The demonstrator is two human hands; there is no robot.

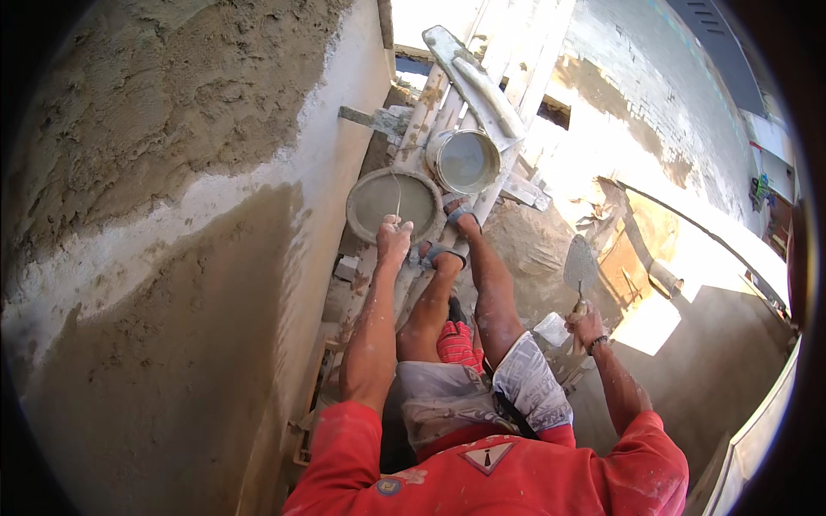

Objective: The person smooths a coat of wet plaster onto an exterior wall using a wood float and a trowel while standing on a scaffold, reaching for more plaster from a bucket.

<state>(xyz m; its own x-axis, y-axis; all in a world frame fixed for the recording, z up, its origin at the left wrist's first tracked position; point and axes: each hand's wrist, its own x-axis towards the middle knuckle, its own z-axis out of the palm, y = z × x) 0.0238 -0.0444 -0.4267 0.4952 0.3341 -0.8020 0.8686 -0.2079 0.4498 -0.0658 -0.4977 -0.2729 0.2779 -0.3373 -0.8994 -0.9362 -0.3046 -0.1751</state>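
Observation:
My left hand (394,238) is closed at the near rim of a round basin (354,215) that holds wet grey mortar (379,199). A thin pale line, like a wire or thin handle (397,191), runs from its fingers over the basin; its exact kind is unclear. Out to the right, my right hand (587,327) grips a pointed trowel (581,262) by its handle, blade upward and smeared grey. Beyond the basin and touching distance from it stands a whitish bucket (439,163) with greyish liquid inside.
Long floats or boards (469,82) lie across planks (422,129) beyond the bucket. A partly plastered wall (172,284) rises close on my left. My sandalled feet stand beside the basin. A pipe (662,277) and rubble (525,236) lie to the right.

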